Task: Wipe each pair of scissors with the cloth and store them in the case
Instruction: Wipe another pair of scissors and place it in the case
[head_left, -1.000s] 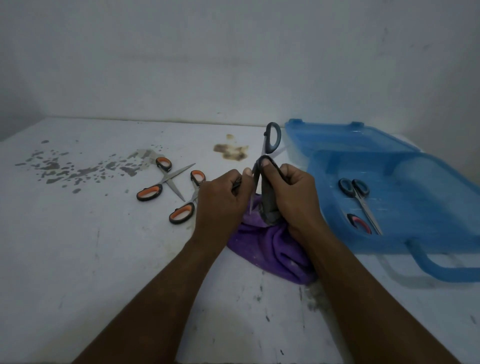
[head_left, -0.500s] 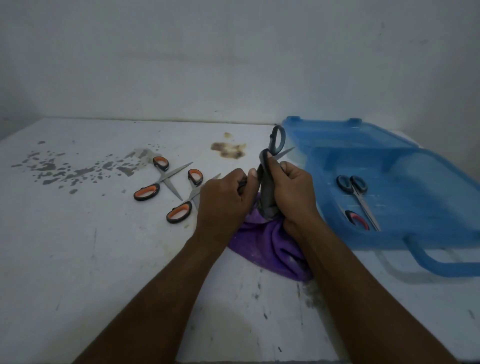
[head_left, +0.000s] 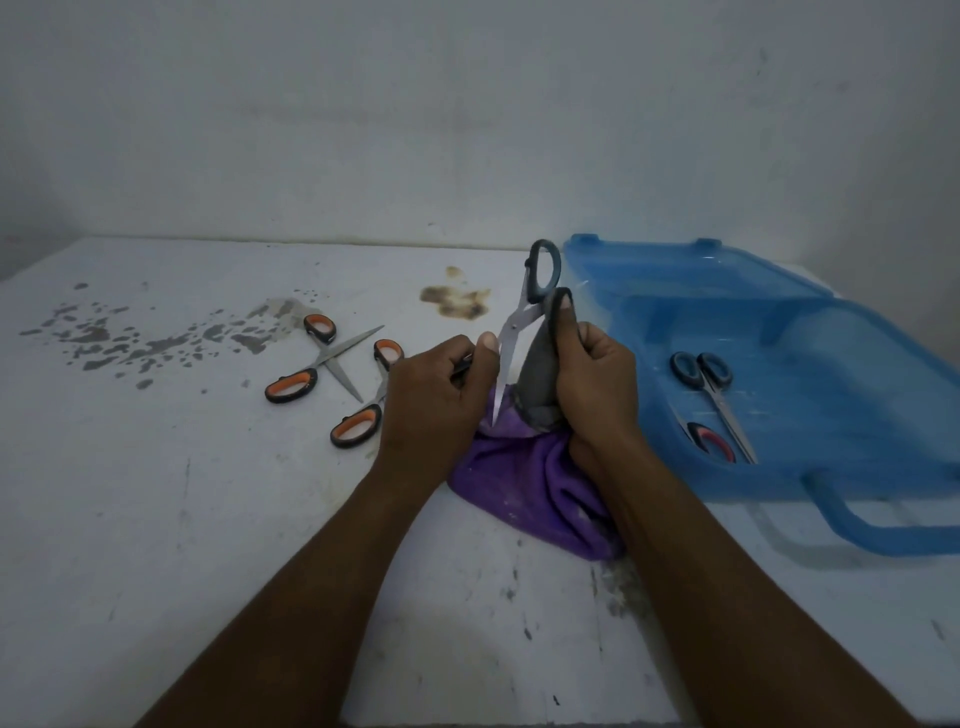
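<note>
Over purple cloth (head_left: 524, 483), right fingers (head_left: 576, 343) gripping open scissors (head_left: 543, 275), left fingers (head_left: 467, 349) curled, hold unclear.

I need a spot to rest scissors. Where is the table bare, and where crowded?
Bare: the table left of the left forearm, before the orange-handled scissors; the floor of the blue case, right of stored scissors. Crowded: between orange-handled scissors, left hand and purple cloth.
</note>
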